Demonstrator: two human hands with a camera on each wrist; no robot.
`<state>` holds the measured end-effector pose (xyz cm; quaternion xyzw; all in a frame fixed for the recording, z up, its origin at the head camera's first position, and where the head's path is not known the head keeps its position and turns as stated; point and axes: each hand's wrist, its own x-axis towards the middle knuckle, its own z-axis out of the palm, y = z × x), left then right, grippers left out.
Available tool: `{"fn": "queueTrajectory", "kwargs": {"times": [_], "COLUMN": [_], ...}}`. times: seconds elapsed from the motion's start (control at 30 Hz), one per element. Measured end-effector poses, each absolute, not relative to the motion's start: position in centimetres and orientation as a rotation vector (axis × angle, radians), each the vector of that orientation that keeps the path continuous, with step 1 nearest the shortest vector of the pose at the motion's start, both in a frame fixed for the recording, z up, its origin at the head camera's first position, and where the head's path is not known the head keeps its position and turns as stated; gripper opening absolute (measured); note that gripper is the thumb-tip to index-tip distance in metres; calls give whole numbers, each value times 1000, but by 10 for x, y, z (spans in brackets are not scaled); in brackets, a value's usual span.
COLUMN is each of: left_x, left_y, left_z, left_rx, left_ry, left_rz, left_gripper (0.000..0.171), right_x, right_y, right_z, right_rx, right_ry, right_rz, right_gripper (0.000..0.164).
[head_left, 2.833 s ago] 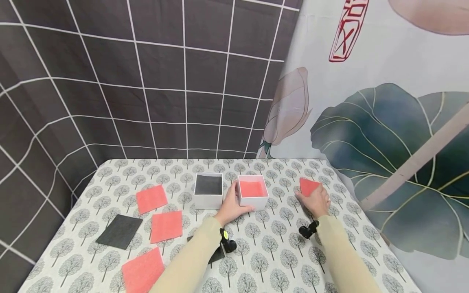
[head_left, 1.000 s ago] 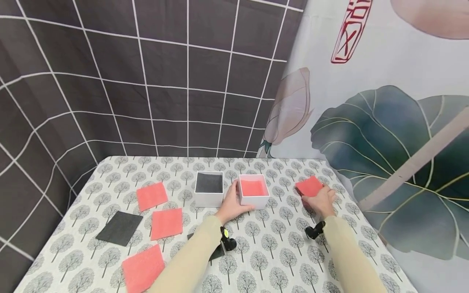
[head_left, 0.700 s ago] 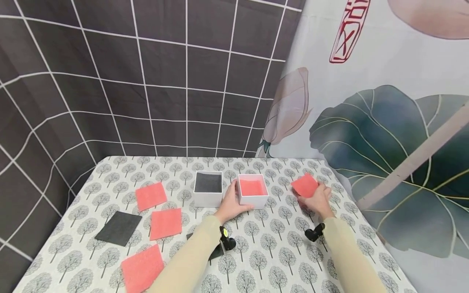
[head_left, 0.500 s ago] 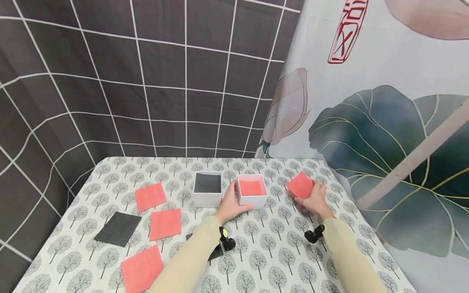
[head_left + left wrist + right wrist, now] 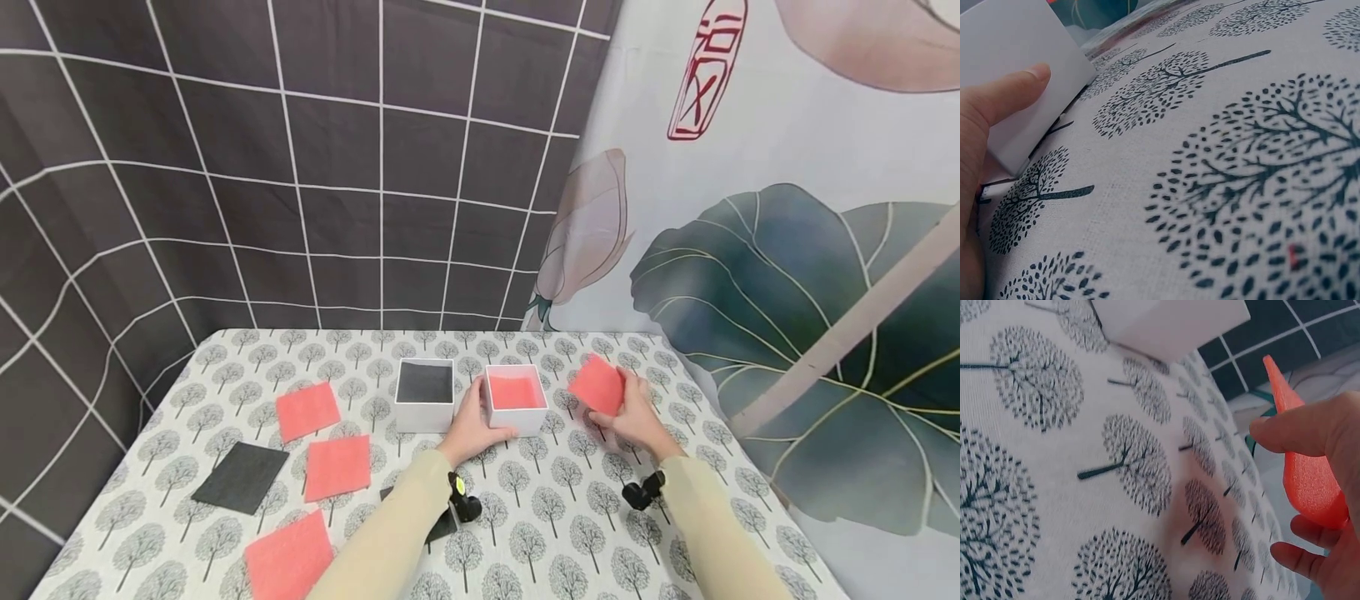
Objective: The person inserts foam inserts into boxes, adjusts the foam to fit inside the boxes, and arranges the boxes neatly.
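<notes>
One red square (image 5: 597,385) is moving left with the right hand (image 5: 632,410), getting nearer to the white box with red inside (image 5: 517,422). Thumb and fingers of that hand are pinching the square, and it is hanging above the tree cloth (image 5: 546,468). The left hand (image 5: 472,429) is staying put, its thumb and fingers holding that box at its near left corner. Another box with black inside (image 5: 424,417) is standing just left of it. Three more red squares (image 5: 337,467) and a black square (image 5: 241,477) are lying farther left
</notes>
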<state>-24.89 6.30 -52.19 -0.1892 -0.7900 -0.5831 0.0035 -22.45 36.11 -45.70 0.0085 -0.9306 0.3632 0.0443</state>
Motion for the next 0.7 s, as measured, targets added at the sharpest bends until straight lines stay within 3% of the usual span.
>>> {"fn": "queueTrajectory", "kwargs": {"times": [0.7], "left_x": [-248], "left_y": [62], "left_z": [-518], "left_rx": [-618], "left_ry": [-2453], "left_rz": [-1834], "left_gripper": [109], "right_x": [-228], "right_y": [313], "right_z": [-423], "right_rx": [509], "right_ry": [-2855], "right_rz": [1171], "right_gripper": [96]}}
